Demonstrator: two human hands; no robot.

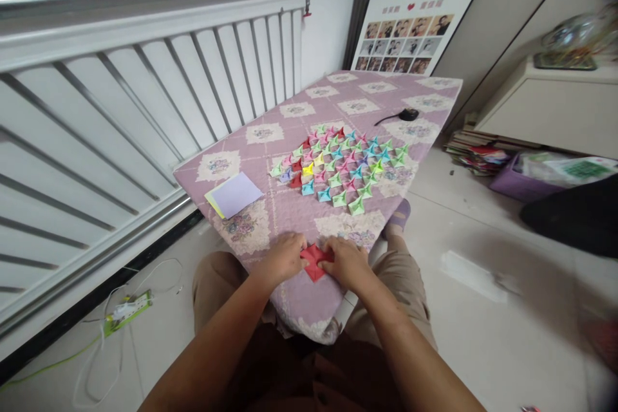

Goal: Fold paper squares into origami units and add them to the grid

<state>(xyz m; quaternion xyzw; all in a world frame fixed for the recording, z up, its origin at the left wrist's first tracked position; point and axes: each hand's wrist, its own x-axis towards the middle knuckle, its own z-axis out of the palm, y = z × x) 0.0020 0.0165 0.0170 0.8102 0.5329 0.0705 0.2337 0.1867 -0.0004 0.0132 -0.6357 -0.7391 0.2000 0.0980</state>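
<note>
A red square of folded origami paper [315, 265] lies on the near end of the cloth-covered ironing board, its creases meeting at the middle. My left hand [286, 259] grips its left corner with thumb and fingers. On the opposite side my right hand [348, 260] pinches the right corner, the thumb resting on top of the paper. Beyond both hands stand rows of small folded paper pieces [344, 167] in green, pink, blue, red and yellow. To the left is a stack of loose paper sheets [236, 194], lilac on top with yellow showing beneath.
The board's floral cloth [270, 232] narrows toward me. A black object with a thin tail [408, 114] sits farther back. Along the left runs a white radiator [145, 96]; a power strip [128, 312] with cables lies on the floor. A photo board [410, 32] leans behind.
</note>
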